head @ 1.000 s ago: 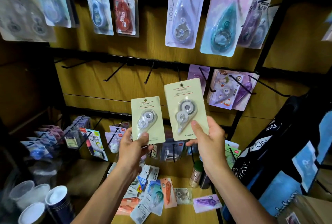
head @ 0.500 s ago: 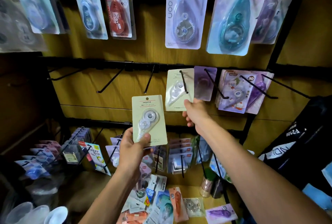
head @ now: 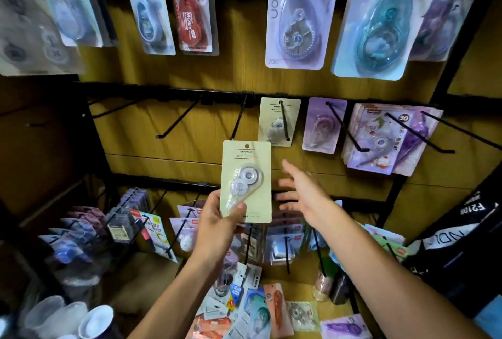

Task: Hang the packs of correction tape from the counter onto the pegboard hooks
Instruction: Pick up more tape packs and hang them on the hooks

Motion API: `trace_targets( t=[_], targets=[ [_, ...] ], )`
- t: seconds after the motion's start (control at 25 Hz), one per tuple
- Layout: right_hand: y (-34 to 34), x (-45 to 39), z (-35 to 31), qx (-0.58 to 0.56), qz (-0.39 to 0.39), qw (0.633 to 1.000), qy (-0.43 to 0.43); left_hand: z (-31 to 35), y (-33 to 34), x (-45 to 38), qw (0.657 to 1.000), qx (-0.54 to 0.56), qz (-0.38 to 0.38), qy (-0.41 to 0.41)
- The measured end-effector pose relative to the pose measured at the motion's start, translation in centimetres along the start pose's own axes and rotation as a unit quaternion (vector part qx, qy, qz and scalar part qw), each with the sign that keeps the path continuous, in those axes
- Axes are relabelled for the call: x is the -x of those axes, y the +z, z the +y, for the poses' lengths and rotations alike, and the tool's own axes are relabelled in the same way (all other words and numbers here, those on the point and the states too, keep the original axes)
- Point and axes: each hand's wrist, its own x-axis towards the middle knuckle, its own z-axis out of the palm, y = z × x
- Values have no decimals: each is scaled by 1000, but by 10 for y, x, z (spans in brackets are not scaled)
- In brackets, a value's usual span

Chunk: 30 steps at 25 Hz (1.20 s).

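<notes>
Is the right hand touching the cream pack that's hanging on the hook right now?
Apart. The head view shows the right hand open below the hung cream pack, with bare wooden board between the fingertips and the pack's lower edge.

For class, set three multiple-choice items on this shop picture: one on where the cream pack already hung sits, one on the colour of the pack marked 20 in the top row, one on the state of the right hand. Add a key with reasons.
1. Where does the hung cream pack sit?
A. On a middle-row hook, just left of the lilac pack
B. Flat on the counter
C. On a top-row hook

2. What colour is the top-row pack marked 20?
A. Green
B. Red
C. Yellow

3. What is the right hand doing?
A. Pinching a pack
B. Gripping a hook
C. Open, holding nothing

Key: 1 A, a black hook passes through its top hole in the middle row. 2 B, its card and dispenser are red. 3 C, its fingers are spread and empty, while the left hand holds the other cream pack.
</notes>
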Motion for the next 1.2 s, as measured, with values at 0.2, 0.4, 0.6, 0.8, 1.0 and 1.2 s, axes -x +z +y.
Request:
trace_targets(
  t=[0.2, 0.4, 0.6, 0.8, 1.0, 1.2],
  targets=[
    [-7, 67, 15, 41, -57, 990, -126, 6, 17, 27, 998, -2, -65, -3],
    [-44, 113, 18, 122, -67, 962, -233, 11, 4, 36, 974, -213, -11, 75],
    [-44, 126, -4, 137, -52, 947, -286, 8, -6, 33, 826, -543, 19, 151],
    [-32, 107, -16, 211, 26, 941, -263, -2, -15, 34, 799, -587, 9, 130],
    [-18, 66, -21, 168, 106, 957, -214, -9, -18, 29, 823, -554, 16, 128],
    [1, -18, -45, 181, 180, 957, -139, -20, -26, 14, 818, -559, 17, 132]
  ],
)
